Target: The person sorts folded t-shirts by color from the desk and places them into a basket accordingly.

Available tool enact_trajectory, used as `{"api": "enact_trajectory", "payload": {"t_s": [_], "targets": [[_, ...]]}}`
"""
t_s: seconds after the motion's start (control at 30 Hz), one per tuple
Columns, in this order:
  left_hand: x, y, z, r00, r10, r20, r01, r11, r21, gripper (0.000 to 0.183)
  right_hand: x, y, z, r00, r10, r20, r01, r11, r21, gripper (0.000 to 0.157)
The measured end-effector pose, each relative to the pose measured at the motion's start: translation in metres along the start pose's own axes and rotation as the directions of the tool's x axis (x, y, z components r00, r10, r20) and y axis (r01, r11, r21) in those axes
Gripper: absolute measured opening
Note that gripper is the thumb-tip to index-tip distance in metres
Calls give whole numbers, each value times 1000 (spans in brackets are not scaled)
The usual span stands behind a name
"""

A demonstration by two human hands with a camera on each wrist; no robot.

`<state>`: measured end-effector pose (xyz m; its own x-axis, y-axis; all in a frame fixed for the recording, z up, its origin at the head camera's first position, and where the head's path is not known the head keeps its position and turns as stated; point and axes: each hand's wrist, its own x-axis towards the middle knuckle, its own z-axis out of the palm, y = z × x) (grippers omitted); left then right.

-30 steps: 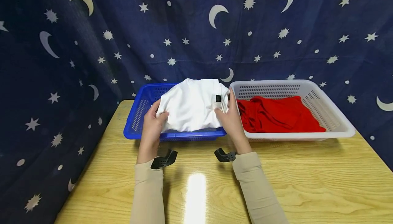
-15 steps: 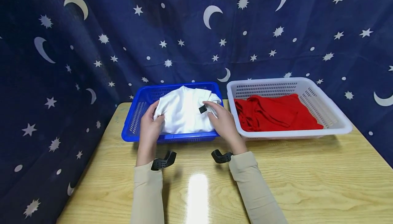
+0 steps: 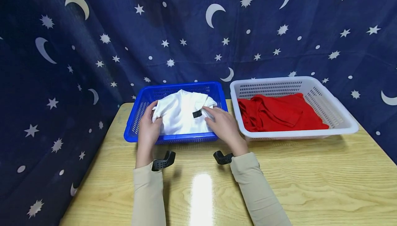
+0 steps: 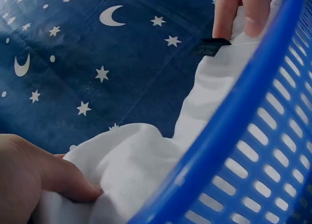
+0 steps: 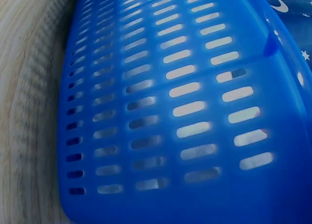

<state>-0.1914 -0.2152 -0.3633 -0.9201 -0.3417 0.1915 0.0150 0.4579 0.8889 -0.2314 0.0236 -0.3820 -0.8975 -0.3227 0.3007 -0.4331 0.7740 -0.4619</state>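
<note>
A white garment (image 3: 176, 114) with a small black tag (image 3: 196, 114) lies bunched inside the blue basket (image 3: 186, 137). My left hand (image 3: 148, 129) pinches its left edge, thumb on top, as the left wrist view also shows with the thumb (image 4: 73, 182) pressed into the cloth. At the other side my right hand (image 3: 224, 124) pinches the garment's right edge, fingertips close to the tag. The right wrist view holds mostly the slotted basket wall (image 5: 156, 107), with white cloth showing through the slots; the right hand is out of that view.
To the right stands a white basket (image 3: 302, 134) with a red garment (image 3: 279, 114) in it, close beside the blue one. Both rest on a wooden table (image 3: 310, 177). A dark blue curtain (image 3: 173, 22) with moons and stars hangs behind and to the left.
The white garment has come down from above the blue basket's rim into the basket. Both hands have moved with it, the right hand shifting left and inward.
</note>
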Motion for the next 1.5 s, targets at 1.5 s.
{"api": "enact_trajectory", "payload": {"t_s": [1.5], "targets": [[0,-9,-7,987,-15,157,-92,752,652,48,-5,1,5,996,-18,-84,30,989,141,31]]}}
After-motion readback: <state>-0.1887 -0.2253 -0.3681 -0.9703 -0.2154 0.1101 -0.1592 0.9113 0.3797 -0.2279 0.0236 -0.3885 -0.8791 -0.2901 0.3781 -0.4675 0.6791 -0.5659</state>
